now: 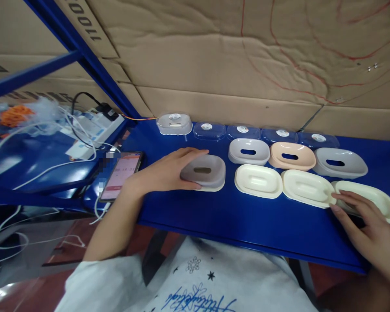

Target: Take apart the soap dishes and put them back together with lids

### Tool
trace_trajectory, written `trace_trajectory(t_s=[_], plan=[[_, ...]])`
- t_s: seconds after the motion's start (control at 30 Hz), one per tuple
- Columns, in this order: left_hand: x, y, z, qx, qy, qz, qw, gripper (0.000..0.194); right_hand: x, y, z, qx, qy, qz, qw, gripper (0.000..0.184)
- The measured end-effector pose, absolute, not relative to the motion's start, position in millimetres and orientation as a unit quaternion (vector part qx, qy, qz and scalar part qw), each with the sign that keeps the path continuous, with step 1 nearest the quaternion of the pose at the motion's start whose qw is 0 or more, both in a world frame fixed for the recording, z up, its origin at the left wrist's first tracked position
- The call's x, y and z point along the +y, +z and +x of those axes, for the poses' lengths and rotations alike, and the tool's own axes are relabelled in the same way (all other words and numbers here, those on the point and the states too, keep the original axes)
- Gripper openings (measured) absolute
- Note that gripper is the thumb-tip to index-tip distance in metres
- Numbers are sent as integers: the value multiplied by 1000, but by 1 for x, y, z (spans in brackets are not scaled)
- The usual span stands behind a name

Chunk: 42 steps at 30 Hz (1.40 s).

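Note:
My left hand is wrapped round the left end of a grey soap dish with a slot in its middle. That dish sits on top of a cream tray on the blue shelf. At the right, my right hand has its fingers over the left end of a cream soap-dish tray, the thumb below them. Its fingertips are close to the edge of the middle cream tray. Another cream tray lies to the left of that one.
Behind the trays stand a pale grey dish, a peach dish and a bluish-grey dish. Clear lids with round stickers line the cardboard wall. A phone, cables and a power strip lie left.

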<state>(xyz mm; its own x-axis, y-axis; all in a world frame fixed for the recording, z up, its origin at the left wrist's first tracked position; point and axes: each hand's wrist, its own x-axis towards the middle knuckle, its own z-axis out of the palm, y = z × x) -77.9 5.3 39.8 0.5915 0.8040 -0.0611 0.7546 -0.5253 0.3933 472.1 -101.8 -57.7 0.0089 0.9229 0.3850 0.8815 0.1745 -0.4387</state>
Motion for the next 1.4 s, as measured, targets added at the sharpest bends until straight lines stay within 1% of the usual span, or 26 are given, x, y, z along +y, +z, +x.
trace_trajectory(t_s=[0.37,0.7,0.87,1.07,1.17,1.33,1.4], plan=[[6,35,-74,448,29,870,204,94,-103,-57,473,-691,42,-659,293,48],[9,30,-69,450,18,866,216,99,-102,-57,474,-699,34,-648,302,47],[9,28,-68,452,15,865,217,98,-102,-56,473,-699,35,-649,298,48],[23,34,-77,444,32,860,249,101,-101,-59,473,-704,35,-641,305,47],[38,44,-77,439,44,867,234,96,-101,-60,475,-704,42,-640,306,46],[47,53,-65,419,16,880,225,69,-100,-63,477,-705,40,-636,310,47],[43,54,-62,418,8,880,227,70,-100,-64,478,-707,38,-633,312,46]])
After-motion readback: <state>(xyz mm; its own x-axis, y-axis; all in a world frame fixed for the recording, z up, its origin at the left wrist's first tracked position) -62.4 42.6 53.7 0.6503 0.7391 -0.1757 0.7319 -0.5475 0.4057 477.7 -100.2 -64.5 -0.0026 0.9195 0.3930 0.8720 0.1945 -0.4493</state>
